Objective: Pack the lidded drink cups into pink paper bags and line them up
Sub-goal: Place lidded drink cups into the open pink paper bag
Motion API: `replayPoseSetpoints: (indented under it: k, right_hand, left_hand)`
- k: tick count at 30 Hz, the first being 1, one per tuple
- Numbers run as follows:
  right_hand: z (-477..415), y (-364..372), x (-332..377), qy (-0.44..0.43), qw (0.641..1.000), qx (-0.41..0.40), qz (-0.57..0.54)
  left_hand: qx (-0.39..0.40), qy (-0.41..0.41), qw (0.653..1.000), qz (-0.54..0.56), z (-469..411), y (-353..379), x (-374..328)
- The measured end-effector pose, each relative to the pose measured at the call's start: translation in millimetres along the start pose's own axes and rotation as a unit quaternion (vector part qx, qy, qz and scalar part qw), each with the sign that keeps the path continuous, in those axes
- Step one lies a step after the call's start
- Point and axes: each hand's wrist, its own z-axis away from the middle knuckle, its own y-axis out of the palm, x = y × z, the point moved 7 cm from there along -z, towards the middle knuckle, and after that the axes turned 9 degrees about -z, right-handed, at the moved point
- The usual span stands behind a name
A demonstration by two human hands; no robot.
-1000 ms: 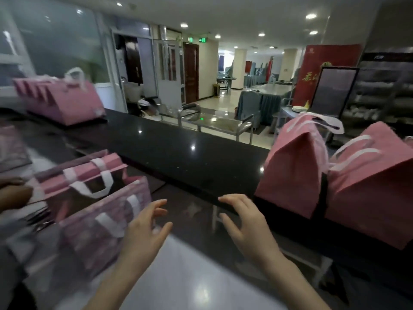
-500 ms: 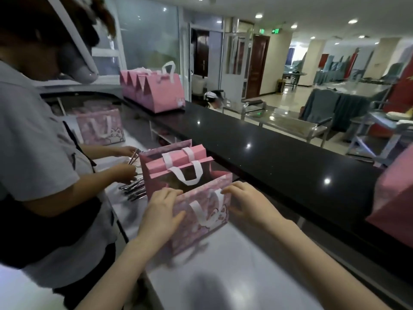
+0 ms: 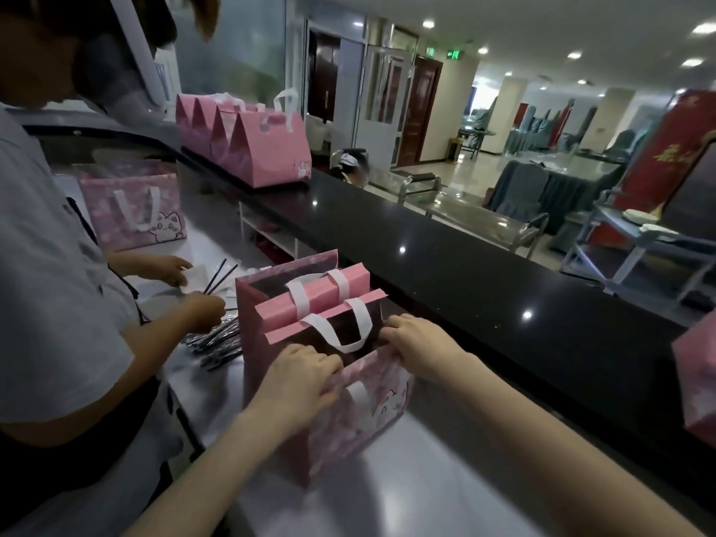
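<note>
At nine o'clock from the open pink bag (image 3: 368, 405), a second person's hands (image 3: 201, 310) sort dark wrapped straws (image 3: 217, 339) on the white worktop (image 3: 387, 494), probably so each order gets one. Beyond them, at about ten o'clock, a cat-print bag (image 3: 131, 211) stands upright with its handles up, waiting its turn.

At eleven o'clock, up on the black counter (image 3: 465, 265), a row of closed pink bags (image 3: 255, 149) stands touching side by side with tops pinched shut, which looks like the finished line.

Dead centre, the open pink bag stands on the worktop just beside the counter's edge. The left hand (image 3: 300, 377) curls over the near rim at its seven o'clock corner, and the right hand (image 3: 416, 343) grips the same rim at its one o'clock corner. Both seem to pull the mouth wide and square so a cup can drop in straight. One white handle (image 3: 341, 331) droops across the opening. The inside is dark, so whether it is already loaded I cannot tell.

At three o'clock, another pink bag (image 3: 697, 381) shows at the frame's edge.
</note>
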Motion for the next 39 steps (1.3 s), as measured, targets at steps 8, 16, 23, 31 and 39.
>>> replayPoseSetpoints:
  k: [8, 16, 23, 31, 39]
  right_hand:
    - [56.7, -14.3, -18.1, 0.037, 0.999, -0.004, 0.011]
    - [240.1, -42.9, -32.3, 0.151, 0.987, -0.062, 0.010]
    - [489.6, -53.4, -31.3, 0.352, 0.932, -0.084, 0.024]
    - [745.1, -56.7, 3.6, 0.502, 0.861, -0.060, 0.061]
    - [862.8, -55.5, 10.2, 0.531, 0.834, -0.099, 0.112]
  left_hand:
    - [-0.037, 0.025, 0.997, 0.055, -2.2, -15.9, -11.4]
    - [-0.070, 0.158, 0.978, 0.115, -5.0, -58.8, -136.6]
    - [-0.067, 0.357, 0.913, 0.184, 29.5, -80.3, -343.3]
    - [-0.050, 0.503, 0.833, 0.225, 117.1, -94.3, -570.4]
    - [-0.094, 0.525, 0.812, 0.237, 171.2, -101.0, -686.1]
